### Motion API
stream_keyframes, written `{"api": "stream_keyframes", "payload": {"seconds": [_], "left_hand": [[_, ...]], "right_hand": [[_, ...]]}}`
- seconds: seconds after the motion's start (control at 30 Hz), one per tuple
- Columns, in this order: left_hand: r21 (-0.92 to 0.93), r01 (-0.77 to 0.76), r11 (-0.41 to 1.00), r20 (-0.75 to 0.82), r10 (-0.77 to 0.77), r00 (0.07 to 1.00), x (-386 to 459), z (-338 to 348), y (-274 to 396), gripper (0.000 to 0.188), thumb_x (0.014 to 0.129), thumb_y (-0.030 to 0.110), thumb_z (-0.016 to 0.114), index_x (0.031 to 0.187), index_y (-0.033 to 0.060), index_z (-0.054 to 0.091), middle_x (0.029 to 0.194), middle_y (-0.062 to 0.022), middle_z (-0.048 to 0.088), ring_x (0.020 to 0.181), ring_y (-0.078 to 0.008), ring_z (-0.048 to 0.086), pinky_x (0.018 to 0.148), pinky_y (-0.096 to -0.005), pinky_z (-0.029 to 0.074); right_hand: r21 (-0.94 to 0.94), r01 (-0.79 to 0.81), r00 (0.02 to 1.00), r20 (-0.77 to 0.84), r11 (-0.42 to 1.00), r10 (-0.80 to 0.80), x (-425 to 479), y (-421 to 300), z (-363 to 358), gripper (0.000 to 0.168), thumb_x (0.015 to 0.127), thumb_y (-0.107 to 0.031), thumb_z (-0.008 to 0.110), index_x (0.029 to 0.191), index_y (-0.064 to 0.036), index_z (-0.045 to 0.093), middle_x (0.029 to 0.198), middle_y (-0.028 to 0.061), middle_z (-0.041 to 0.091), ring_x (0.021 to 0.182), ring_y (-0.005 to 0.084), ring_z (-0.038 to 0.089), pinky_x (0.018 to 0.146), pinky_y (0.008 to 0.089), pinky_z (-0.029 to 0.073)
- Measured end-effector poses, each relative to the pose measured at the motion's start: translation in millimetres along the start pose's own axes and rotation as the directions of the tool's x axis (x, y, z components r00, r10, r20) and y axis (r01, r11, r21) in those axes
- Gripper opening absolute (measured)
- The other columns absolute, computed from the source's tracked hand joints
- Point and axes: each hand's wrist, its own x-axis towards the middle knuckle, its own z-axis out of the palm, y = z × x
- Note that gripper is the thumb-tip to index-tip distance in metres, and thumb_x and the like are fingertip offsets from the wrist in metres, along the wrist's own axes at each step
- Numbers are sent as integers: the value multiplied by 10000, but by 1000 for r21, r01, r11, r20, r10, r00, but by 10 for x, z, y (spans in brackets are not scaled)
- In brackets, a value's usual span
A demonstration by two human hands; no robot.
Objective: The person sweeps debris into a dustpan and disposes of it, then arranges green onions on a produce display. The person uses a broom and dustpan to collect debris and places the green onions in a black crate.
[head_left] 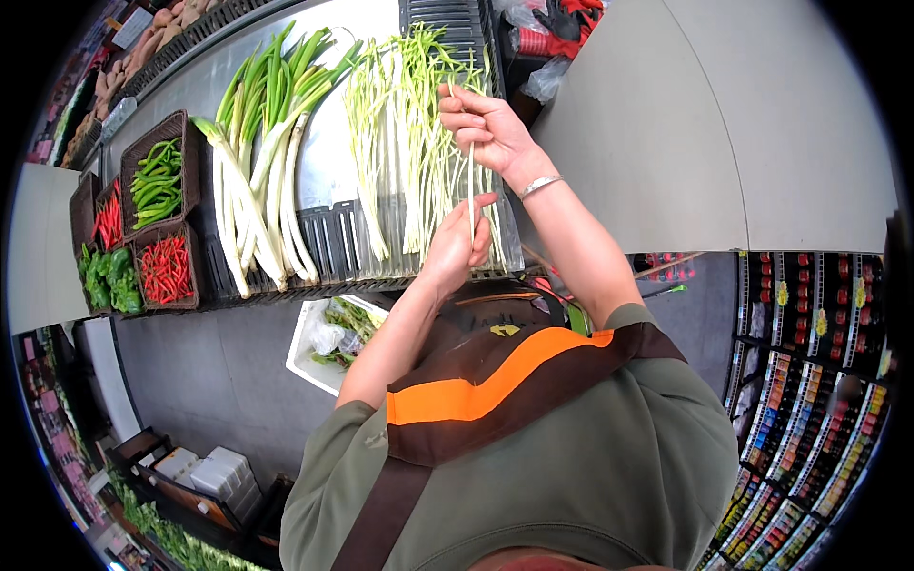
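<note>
Both my hands hold one thin pale stalk (471, 175) upright in the view, over the right end of the display counter. My right hand (493, 128), with a silver bracelet on its wrist, pinches the upper part. Lower down, my left hand (457, 243) is closed around the bottom part. Below them, a loose spread of white-stemmed, yellow-green leafy stalks (421, 157) lies on clear plastic sheeting. A smaller bunch of the same stalks (368, 157) lies just left of it. Further left rest several large leeks or Welsh onions (260, 171), some crossing each other.
Brown baskets hold green chillies (157, 182), red chillies (166, 268) and green peppers (111, 278) at left. A white foam box (303, 342) with greens and a plastic bag stands on the floor. Red and dark gloves (568, 28) lie beyond the counter's right end. Stocked shelves (800, 400) line the right.
</note>
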Motion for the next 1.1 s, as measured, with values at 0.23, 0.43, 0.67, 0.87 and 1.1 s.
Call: {"api": "stream_keyframes", "payload": {"seconds": [0.23,0.43,0.67,0.87,1.1], "left_hand": [[-20,-72,997,-72,71,995,30,-36,-121,389,1013,309,317,1204,-6,441,540,32,318,440,-64,267,422,-212,228],[104,-179,978,-250,200,947,15,-71,-208,340,1011,298,333,1152,19,467,545,35,313,442,-62,265,422,-215,230],[12,-227,974,-109,227,968,-103,-242,-236,341,1010,308,330,1100,25,498,525,46,304,430,-54,247,413,-209,227],[-26,-150,988,147,152,977,-271,-79,-12,496,1015,373,250,1077,-36,525,503,52,293,422,-56,248,414,-214,249],[213,-239,948,219,192,957,-290,-60,34,408,974,344,375,1021,-14,566,533,55,328,468,-49,276,455,-202,249]], "right_hand": [[-102,48,999,4,994,-48,-26,-6,6,158,961,-94,439,1074,13,460,810,35,426,532,41,313,362,144,242],[-53,146,989,12,988,-146,-66,-114,26,152,955,-87,453,1067,15,470,801,23,412,521,35,298,360,144,230],[211,26,973,219,977,-73,-87,-290,73,149,963,-93,440,1052,11,498,799,24,401,511,44,289,363,152,232],[329,-82,946,322,941,-30,-74,-259,131,183,969,-111,429,1034,35,517,783,27,385,510,52,278,362,157,225],[299,-105,943,334,949,-1,-58,-252,136,193,971,-117,425,1031,41,517,785,32,391,511,51,278,365,162,228]]}}
